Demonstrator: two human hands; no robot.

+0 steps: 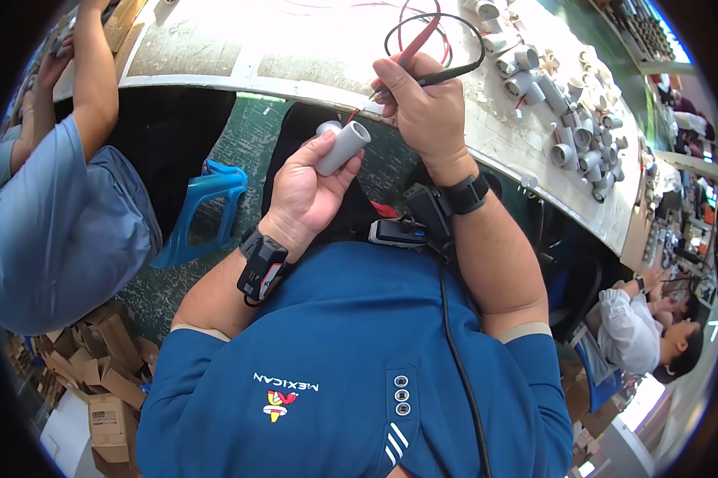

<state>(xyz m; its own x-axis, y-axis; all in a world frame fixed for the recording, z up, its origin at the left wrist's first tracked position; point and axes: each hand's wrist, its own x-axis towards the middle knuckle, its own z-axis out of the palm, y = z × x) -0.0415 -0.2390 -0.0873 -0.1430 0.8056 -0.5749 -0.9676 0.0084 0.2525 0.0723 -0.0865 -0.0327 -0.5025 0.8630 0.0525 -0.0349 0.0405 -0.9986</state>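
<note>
My left hand [305, 190] is closed around a light grey plastic cylinder [340, 153] with a hollow open end and a wider round part behind it. A short red wire [353, 116] sticks up from it. In my right hand [429, 115] are two test probes held together like chopsticks, a red probe [423, 38] and a black probe [455, 72]. Their tips point down toward the wire; whether they touch it I cannot tell. Both hands are at the near edge of the white table [311, 60]. The probe leads loop over the tabletop.
Many similar grey cylinders [586, 135] lie heaped on the table at the right. At my left sits a person in a blue shirt [72, 215], near a blue plastic stool [207, 199]. Cardboard boxes [108, 422] stand lower left. Another person in white [630, 331] works at the right.
</note>
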